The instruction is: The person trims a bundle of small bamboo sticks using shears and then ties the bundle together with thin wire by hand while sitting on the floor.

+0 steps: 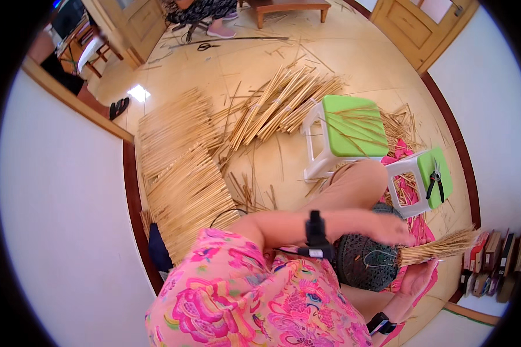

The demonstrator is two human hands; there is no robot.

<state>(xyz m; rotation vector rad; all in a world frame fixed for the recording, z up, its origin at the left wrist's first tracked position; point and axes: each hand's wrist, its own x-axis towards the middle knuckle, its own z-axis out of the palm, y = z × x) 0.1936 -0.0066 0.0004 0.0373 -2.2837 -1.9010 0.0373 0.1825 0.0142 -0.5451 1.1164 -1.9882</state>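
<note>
A bundle of dry straw stalks with brushy ends (440, 245) lies sideways at the right of my lap. My right hand (418, 280) is closed under its lower side, with part of the fingers hidden behind the stalks. Just above the bundle's bound end is my left hand (388, 228), its fingers bent toward the stalks and blurred; I cannot make out anything in them. A thin pale wire (375, 252) loops from the bundle's narrow end across a dark, lace-patterned surface (359, 272) beside my lap.
Black-handled pliers (435, 184) lie on a small green-topped stool (425, 199). Loose stalks rest on a larger green stool (353, 124). Stalk bundles (281, 107) and stalk mats (185, 196) cover the floor. Scissors (207, 47) lie farther off. Other people's legs (221, 26) show behind.
</note>
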